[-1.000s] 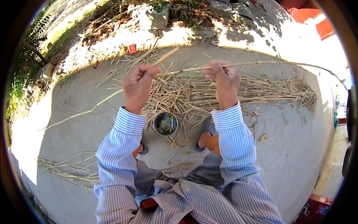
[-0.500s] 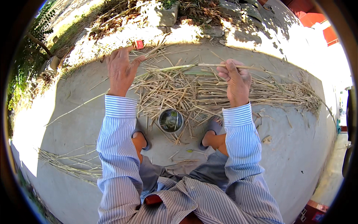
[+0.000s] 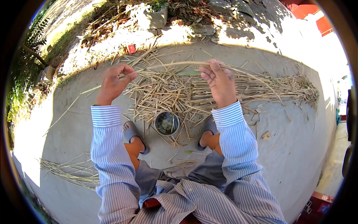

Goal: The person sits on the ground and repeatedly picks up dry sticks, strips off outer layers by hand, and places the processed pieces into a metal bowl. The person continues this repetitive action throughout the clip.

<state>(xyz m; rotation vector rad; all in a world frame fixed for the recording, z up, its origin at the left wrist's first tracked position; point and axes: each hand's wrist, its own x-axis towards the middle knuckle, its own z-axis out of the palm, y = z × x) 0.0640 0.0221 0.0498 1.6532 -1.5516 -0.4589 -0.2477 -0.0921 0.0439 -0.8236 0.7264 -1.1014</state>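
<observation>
A long dry plant stalk (image 3: 171, 64) stretches between my two hands, bowed slightly upward. At its left part, my left hand (image 3: 115, 83) is closed, thumb and forefinger pinched on the stalk. A thin length of stalk runs from behind that hand toward the lower left. My right hand (image 3: 220, 83) grips the stalk between thumb and fingers, palm partly turned up, and the stalk's far length trails to the right. Beneath both hands lies a heap of short cut stalk pieces (image 3: 160, 89). A bundle of longer dry stalks (image 3: 276, 89) lies to the right of the heap.
Between my sandalled feet stands a round metal container (image 3: 166, 123) with dark liquid and greenish bits in it. Thin greenish stalks (image 3: 69, 173) lie on the concrete at left. A small red packet (image 3: 131, 49) is beyond the heap, near stone blocks (image 3: 154, 19) and dry leaves.
My left hand, spread before, has closed into a pinch on the stalk and come slightly down and left. My right hand has shifted left, still holding the stalk. The view has shifted a little.
</observation>
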